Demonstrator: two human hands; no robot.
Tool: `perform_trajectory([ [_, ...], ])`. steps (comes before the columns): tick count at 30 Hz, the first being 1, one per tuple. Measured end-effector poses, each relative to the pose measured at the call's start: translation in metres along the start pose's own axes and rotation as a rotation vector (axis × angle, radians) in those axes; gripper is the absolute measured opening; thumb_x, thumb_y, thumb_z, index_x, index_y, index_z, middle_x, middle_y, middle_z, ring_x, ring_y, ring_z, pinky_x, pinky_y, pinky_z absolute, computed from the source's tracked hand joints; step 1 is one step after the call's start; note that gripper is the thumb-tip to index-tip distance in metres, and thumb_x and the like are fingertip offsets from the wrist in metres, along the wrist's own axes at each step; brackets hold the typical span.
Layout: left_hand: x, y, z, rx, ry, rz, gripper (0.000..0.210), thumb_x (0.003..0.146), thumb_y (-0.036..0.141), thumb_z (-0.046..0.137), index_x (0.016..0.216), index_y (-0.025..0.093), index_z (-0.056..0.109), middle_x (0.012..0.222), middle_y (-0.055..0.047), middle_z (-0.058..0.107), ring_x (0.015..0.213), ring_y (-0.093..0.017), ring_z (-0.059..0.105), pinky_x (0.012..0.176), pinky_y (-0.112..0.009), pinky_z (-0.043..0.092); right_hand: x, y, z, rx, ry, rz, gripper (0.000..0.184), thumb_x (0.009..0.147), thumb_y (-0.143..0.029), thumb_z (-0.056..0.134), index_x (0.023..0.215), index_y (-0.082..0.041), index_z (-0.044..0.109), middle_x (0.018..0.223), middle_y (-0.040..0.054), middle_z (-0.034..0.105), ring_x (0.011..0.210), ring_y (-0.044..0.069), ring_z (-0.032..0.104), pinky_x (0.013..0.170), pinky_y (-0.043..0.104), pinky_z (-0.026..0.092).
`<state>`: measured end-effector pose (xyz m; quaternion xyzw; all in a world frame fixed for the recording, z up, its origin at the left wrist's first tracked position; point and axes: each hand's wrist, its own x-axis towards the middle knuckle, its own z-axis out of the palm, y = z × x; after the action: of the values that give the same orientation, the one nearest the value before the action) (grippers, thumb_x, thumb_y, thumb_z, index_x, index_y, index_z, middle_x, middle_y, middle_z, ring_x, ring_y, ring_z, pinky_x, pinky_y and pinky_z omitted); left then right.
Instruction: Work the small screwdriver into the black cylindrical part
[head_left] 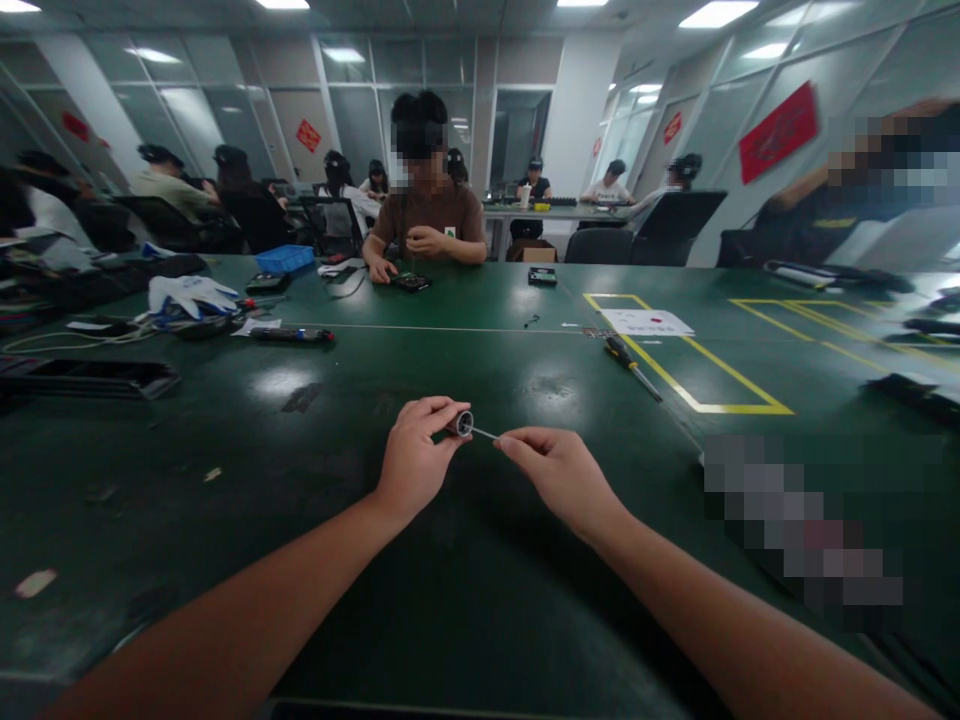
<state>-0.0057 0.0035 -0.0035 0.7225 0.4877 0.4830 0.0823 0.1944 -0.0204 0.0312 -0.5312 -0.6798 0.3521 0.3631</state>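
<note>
Above the green table, my left hand (415,455) is closed around a small dark cylinder (464,424), its round, metal-rimmed end turned to the right. My fingers cover most of its body, so its exact kind does not show. A thin pale rod (484,433) is pinched between the thumb and fingers of my right hand (562,475). The rod's far end meets the cylinder's mouth; whether it reaches inside or only touches the rim, I cannot tell.
A yellow-and-black screwdriver (634,366) lies to the right, near a white paper (649,322) and yellow tape outlines. White gloves (191,298), a pen-like tool (292,336) and a black tray (90,378) are on the left. A co-worker (427,220) sits opposite.
</note>
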Motion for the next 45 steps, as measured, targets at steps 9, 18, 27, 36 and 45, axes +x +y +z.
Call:
perform_trajectory([
  [9,0.0,-0.003,0.001,0.0,0.005,-0.009,0.039,0.079,0.012,0.08,0.115,0.026,0.074,0.114,-0.003,0.071,0.108,-0.023,0.062,0.097,-0.041,0.051,-0.004,-0.004,-0.002,-0.279,0.012,-0.211,0.026,0.097,-0.031,0.054,0.1,-0.023,0.078,0.086,0.0026,0.078,0.073,0.018,0.069,0.069,0.03,0.046],
  [18,0.002,0.0,-0.002,-0.008,0.014,0.008,0.038,0.081,0.013,0.079,0.115,0.027,0.074,0.113,-0.003,0.071,0.106,-0.022,0.063,0.095,-0.04,0.052,0.003,0.001,0.0,0.012,-0.044,0.033,0.029,0.094,-0.041,0.059,0.095,-0.021,0.08,0.065,-0.0017,0.063,0.054,0.012,0.046,0.051,0.026,0.03],
  [27,0.003,-0.005,-0.002,-0.009,0.025,0.004,0.039,0.08,0.014,0.079,0.117,0.027,0.074,0.115,-0.004,0.071,0.107,-0.022,0.063,0.097,-0.042,0.051,0.002,-0.001,-0.009,0.135,-0.008,0.028,0.032,0.09,-0.045,0.064,0.099,-0.019,0.081,0.062,-0.001,0.061,0.051,0.012,0.042,0.049,0.026,0.03],
  [36,0.002,0.003,-0.003,-0.005,0.003,0.0,0.036,0.081,0.013,0.078,0.115,0.027,0.074,0.113,-0.004,0.071,0.107,-0.022,0.063,0.097,-0.041,0.051,-0.003,-0.007,-0.009,-0.091,-0.007,-0.037,0.027,0.093,-0.037,0.06,0.092,-0.022,0.082,0.072,0.0003,0.074,0.062,0.016,0.061,0.057,0.027,0.041],
  [45,0.001,0.006,-0.004,0.002,-0.008,0.031,0.037,0.082,0.012,0.077,0.115,0.028,0.074,0.112,-0.003,0.071,0.106,-0.022,0.062,0.095,-0.041,0.052,-0.004,-0.007,-0.008,-0.113,0.014,-0.072,0.026,0.094,-0.036,0.059,0.094,-0.023,0.082,0.078,0.0011,0.077,0.067,0.018,0.066,0.06,0.029,0.045],
])
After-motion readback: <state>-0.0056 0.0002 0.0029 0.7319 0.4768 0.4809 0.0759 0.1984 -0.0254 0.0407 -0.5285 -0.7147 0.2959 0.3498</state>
